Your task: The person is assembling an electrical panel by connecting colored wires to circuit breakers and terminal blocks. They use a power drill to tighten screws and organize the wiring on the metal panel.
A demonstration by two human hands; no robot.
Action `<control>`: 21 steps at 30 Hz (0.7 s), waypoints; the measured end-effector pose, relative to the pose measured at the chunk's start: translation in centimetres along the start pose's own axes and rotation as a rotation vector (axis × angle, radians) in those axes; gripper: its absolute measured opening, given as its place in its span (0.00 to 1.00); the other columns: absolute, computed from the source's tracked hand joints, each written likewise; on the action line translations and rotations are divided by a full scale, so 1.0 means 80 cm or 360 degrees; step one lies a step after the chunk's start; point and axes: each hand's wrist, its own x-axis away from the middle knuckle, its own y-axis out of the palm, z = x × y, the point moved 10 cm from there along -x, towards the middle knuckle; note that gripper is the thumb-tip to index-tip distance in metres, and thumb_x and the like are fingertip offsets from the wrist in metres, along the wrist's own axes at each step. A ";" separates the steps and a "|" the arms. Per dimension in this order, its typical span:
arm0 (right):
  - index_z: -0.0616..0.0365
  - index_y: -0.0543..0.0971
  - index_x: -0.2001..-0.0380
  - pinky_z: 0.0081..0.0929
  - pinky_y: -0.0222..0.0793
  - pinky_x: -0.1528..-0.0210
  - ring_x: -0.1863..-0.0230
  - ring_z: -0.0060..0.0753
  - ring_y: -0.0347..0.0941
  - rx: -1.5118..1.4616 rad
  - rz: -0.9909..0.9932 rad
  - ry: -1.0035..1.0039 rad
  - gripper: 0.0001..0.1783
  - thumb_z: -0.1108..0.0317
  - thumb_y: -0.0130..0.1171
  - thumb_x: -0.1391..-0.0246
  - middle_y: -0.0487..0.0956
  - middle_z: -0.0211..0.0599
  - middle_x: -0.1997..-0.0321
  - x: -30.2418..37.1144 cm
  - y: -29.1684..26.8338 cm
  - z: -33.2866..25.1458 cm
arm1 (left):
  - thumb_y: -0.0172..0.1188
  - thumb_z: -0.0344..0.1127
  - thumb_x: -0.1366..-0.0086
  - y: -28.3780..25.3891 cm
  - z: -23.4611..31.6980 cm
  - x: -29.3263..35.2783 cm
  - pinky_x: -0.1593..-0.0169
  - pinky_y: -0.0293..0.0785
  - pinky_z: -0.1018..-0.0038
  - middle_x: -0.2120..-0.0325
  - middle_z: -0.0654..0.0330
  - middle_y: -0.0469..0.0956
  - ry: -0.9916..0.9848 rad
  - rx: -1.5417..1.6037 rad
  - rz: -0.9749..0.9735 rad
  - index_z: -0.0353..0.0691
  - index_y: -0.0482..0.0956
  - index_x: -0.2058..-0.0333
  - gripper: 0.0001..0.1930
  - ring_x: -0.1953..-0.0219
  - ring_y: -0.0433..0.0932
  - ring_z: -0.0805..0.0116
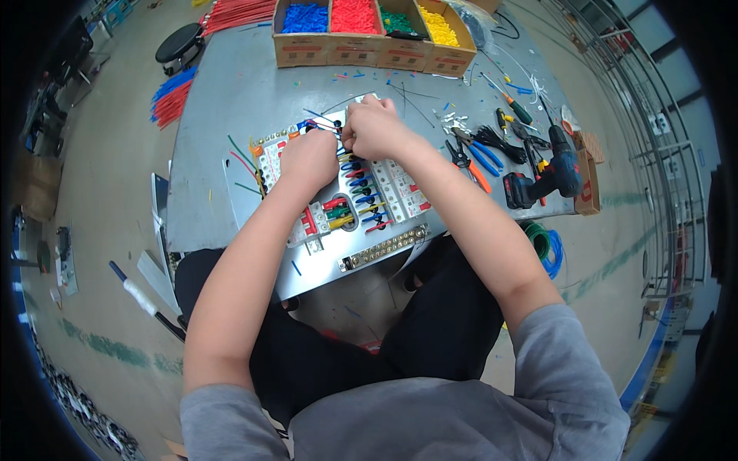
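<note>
Head view: we have both hands curled over the upper part of a wired metal panel, the left hand just beside the right hand. Our fingertips are hidden behind our knuckles, so we cannot tell whether they pinch a wire or only press. The panel lies at the near side of the tabletop and seems to reach past its edge; leaning hard there could tip or slide it. Short coloured wires crowd the middle, between rows of breakers, and a careless knuckle could pull one loose. On the left, loose wire ends stick out where our forearm could snag them. Small scraps lie beyond the panel, and one swept inward could lodge among the contacts. Our right forearm passes near the orange-handled pliers, so a wide swing could knock them.
</note>
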 end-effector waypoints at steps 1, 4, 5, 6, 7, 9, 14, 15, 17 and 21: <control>0.46 0.94 0.70 0.45 0.63 0.34 0.41 0.45 0.77 0.0019 0.0002 0.0002 0.08 0.65 0.67 0.47 0.89 0.36 0.61 -0.002 0.001 -0.001 | 0.64 0.31 0.38 0.002 0.001 0.001 0.55 0.87 0.50 0.65 0.45 0.89 -0.0009 -0.0010 -0.0037 0.34 0.91 0.68 0.08 0.60 0.90 0.43; 0.45 0.94 0.71 0.46 0.61 0.33 0.43 0.42 0.78 0.0267 -0.0279 -0.0006 0.07 0.65 0.68 0.48 0.89 0.34 0.63 -0.013 0.020 -0.006 | 0.64 0.30 0.39 -0.003 0.005 0.003 0.55 0.87 0.50 0.65 0.45 0.89 0.0002 0.0029 -0.0014 0.35 0.91 0.68 0.08 0.60 0.90 0.44; 0.44 0.93 0.73 0.48 0.61 0.34 0.45 0.39 0.79 0.0346 -0.0279 -0.0087 0.06 0.65 0.69 0.48 0.89 0.32 0.66 -0.018 0.027 -0.010 | 0.64 0.29 0.40 -0.004 0.006 0.004 0.55 0.87 0.51 0.64 0.44 0.89 0.0019 0.0039 -0.0029 0.35 0.91 0.67 0.08 0.60 0.90 0.44; 0.45 0.93 0.72 0.48 0.60 0.34 0.46 0.38 0.78 0.0328 -0.0280 -0.0167 0.06 0.67 0.69 0.48 0.88 0.31 0.66 -0.022 0.025 -0.015 | 0.64 0.29 0.40 -0.003 0.004 0.003 0.55 0.87 0.51 0.64 0.44 0.89 0.0029 0.0051 -0.0046 0.35 0.91 0.67 0.08 0.60 0.90 0.44; 0.46 0.94 0.70 0.48 0.58 0.33 0.47 0.37 0.78 0.0309 -0.0281 -0.0246 0.06 0.68 0.69 0.48 0.87 0.29 0.67 -0.023 0.023 -0.018 | 0.64 0.29 0.40 -0.002 0.001 0.002 0.54 0.87 0.51 0.64 0.44 0.89 0.0038 0.0063 -0.0064 0.35 0.91 0.66 0.08 0.60 0.90 0.44; 0.47 0.94 0.69 0.49 0.57 0.32 0.48 0.37 0.78 0.0175 -0.0261 -0.0345 0.07 0.70 0.70 0.48 0.87 0.29 0.67 -0.022 0.018 -0.012 | 0.64 0.29 0.40 -0.003 -0.001 -0.001 0.54 0.87 0.52 0.63 0.44 0.89 0.0057 0.0123 -0.0052 0.35 0.91 0.66 0.08 0.60 0.90 0.44; 0.50 0.95 0.66 0.50 0.52 0.29 0.50 0.35 0.77 -0.0067 -0.0210 -0.0415 0.06 0.70 0.73 0.46 0.86 0.26 0.67 -0.012 0.023 -0.004 | 0.65 0.29 0.40 -0.009 0.004 0.004 0.53 0.88 0.53 0.63 0.45 0.89 0.0038 0.0171 -0.0049 0.35 0.91 0.65 0.08 0.59 0.90 0.46; 0.49 0.94 0.66 0.50 0.52 0.29 0.50 0.35 0.77 -0.0048 -0.0195 -0.0409 0.06 0.70 0.73 0.46 0.86 0.27 0.67 -0.009 0.022 -0.006 | 0.65 0.28 0.40 -0.007 0.005 0.006 0.53 0.88 0.53 0.62 0.46 0.90 0.0018 0.0146 -0.0079 0.36 0.91 0.64 0.08 0.58 0.90 0.46; 0.48 0.94 0.67 0.50 0.53 0.29 0.51 0.35 0.78 -0.0010 -0.0166 -0.0398 0.06 0.71 0.73 0.47 0.86 0.27 0.67 -0.007 0.021 -0.011 | 0.66 0.27 0.40 -0.005 0.007 0.008 0.52 0.88 0.54 0.61 0.48 0.90 -0.0021 0.0096 -0.0138 0.37 0.91 0.62 0.09 0.58 0.91 0.47; 0.46 0.95 0.70 0.49 0.57 0.31 0.54 0.41 0.82 0.0180 -0.0154 -0.0307 0.06 0.69 0.71 0.48 0.89 0.35 0.67 -0.010 0.026 -0.009 | 0.67 0.26 0.40 -0.006 0.012 0.006 0.52 0.88 0.54 0.58 0.49 0.90 -0.0057 0.0121 -0.0199 0.39 0.91 0.59 0.11 0.55 0.91 0.49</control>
